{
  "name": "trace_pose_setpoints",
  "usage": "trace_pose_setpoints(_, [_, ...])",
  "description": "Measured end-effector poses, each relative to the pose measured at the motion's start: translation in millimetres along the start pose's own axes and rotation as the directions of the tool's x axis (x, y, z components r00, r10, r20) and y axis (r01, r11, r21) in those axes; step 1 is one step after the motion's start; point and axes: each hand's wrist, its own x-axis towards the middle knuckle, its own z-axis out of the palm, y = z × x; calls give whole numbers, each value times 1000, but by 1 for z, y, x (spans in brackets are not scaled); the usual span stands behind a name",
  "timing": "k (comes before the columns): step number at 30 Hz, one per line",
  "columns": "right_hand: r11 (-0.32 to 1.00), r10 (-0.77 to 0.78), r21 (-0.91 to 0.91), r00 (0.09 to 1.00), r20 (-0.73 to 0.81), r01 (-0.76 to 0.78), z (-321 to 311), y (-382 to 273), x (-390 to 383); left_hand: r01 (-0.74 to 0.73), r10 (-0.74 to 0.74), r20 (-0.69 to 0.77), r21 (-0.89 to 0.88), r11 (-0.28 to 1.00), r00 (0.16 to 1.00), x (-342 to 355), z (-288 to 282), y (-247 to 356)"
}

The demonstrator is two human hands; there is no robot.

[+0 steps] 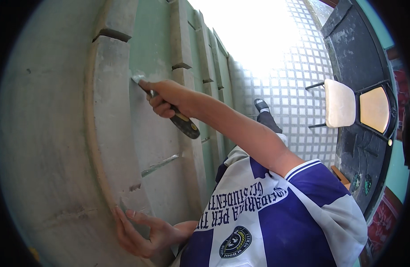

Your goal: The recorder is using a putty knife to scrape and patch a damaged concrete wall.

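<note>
Right hand (167, 100) wrapped tight round the putty knife (173, 111), blade just past the fingertips on the panel (156, 147), left hand (140, 231) open, bracing below — probably best kept flat, steady pressure.

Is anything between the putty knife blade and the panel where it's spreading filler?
Nothing visible. The right hand holds the putty knife with its blade tip against the grey-filled door panel. The left hand rests lower down, apart.
</note>
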Motion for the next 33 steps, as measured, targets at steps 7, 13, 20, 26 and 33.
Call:
trace_pose_setpoints(7, [1000, -6, 23, 999, 32, 5, 3, 9, 2, -21, 22, -41, 19, 1000, 999, -2, 5, -7])
trace_pose_setpoints(13, [989, -102, 99, 994, -48, 107, -13, -30, 32, -5, 4, -14, -25, 1000, 1000, 3, 2, 2])
trace_pose_setpoints(20, [997, 32, -65, 997, -71, -37, -9, 1, 10, 11, -9, -33, 48, 999, 999, 0, 1, -3])
trace_pose_setpoints(26, [986, -149, 61, 984, -96, 155, -48, -4, 5, -13, 15, -68, 29, 1000, 998, 2, 4, -3])
trace_pose_setpoints(33, [993, -75, 71, 964, -256, 96, -55, 28, -24, 51, -51, 37, 9, 999, 998, -7, -10, -4])
